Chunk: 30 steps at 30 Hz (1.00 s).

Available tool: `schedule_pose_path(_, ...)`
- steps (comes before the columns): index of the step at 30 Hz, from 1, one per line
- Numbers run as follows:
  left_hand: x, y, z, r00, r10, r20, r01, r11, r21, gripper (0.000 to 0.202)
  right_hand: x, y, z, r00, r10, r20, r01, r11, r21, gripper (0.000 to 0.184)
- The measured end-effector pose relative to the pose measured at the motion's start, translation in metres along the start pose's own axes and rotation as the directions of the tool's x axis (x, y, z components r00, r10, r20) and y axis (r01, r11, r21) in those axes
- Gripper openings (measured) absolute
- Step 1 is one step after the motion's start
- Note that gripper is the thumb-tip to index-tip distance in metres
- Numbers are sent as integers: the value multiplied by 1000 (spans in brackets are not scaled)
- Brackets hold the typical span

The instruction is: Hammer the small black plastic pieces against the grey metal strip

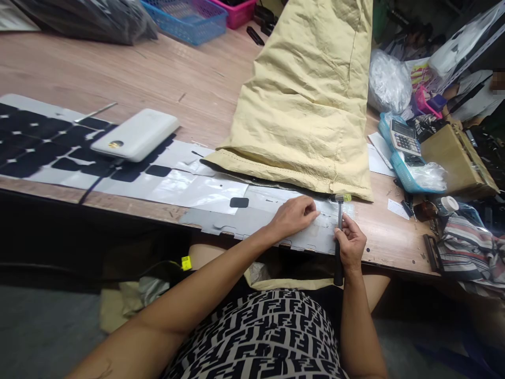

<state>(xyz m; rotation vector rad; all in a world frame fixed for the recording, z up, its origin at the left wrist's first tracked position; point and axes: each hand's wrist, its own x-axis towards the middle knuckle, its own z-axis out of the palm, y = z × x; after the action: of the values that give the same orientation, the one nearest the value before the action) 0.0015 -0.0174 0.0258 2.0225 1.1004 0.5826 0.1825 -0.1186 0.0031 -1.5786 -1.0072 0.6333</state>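
Note:
My right hand (pixel 351 242) grips a small hammer (pixel 338 252) by its black handle. The hammer's metal head touches or lies just by the lower edge of a large pale-yellow fabric piece (pixel 300 121), beside a small yellow-green tag (pixel 347 197). To the left of the hammer, my left hand (pixel 294 216) rests over a grey sheet (pixel 260 205) with its fingers curled in; whether anything is between them is hidden. White sheets with black rounded pads (pixel 239 202) run left along the table. A white power bank (pixel 136 134) lies on them.
Blue (pixel 193 21) and pink (pixel 236 11) baskets stand at the back. On the right are a calculator (pixel 404 138) in a blue tray (pixel 418 181), a cardboard box (pixel 461 158), a striped cloth (pixel 467 245) and a small jar (pixel 428 209). People sit farther off at the right.

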Motion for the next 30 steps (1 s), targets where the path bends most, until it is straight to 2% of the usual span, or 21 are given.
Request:
schedule_pose_path(3, 31, 4, 4, 980, -102, -170, 131, 977, 169, 22, 0, 2, -1, 1000, 6, 2, -6, 1000, 1, 49)
schedule_pose_path(6, 47, 8, 10, 964, -121, -236, 181, 950, 255, 24, 1, 3, -2, 1000, 17, 7, -17, 1000, 13, 50)
schedule_pose_path(9, 53, 9, 13, 959, -117, -257, 197, 930, 310, 22, 0, 4, -3, 1000, 20, 10, -20, 1000, 3, 51)
schedule_pose_path(14, 43, 2, 1, 976, -117, -185, 174, 928, 330, 23, 0, 4, -2, 1000, 12, 12, -12, 1000, 3, 51)
schedule_pose_path(16, 33, -3, -11, 979, -144, -148, 182, 938, 294, 22, -1, 3, -2, 1000, 0, 17, 0, 1000, -14, 51)
schedule_pose_path(19, 15, -9, -26, 984, -177, -30, 179, 953, 246, 16, -1, 2, -2, 1000, -5, 30, 7, 999, -41, 50)
schedule_pose_path(21, 4, -14, -30, 989, -150, 7, 145, 963, 226, 15, -1, 1, -2, 999, -6, 34, 8, 999, -40, 50)
schedule_pose_path(26, -4, -28, -15, 993, 91, -82, -76, 984, 164, 25, -1, 1, -2, 998, -33, 46, 36, 997, -72, 50)
schedule_pose_path(30, 2, -36, -4, 989, 112, -101, -102, 990, 96, 17, -5, -6, -3, 989, -126, 72, 134, 983, -123, 47)
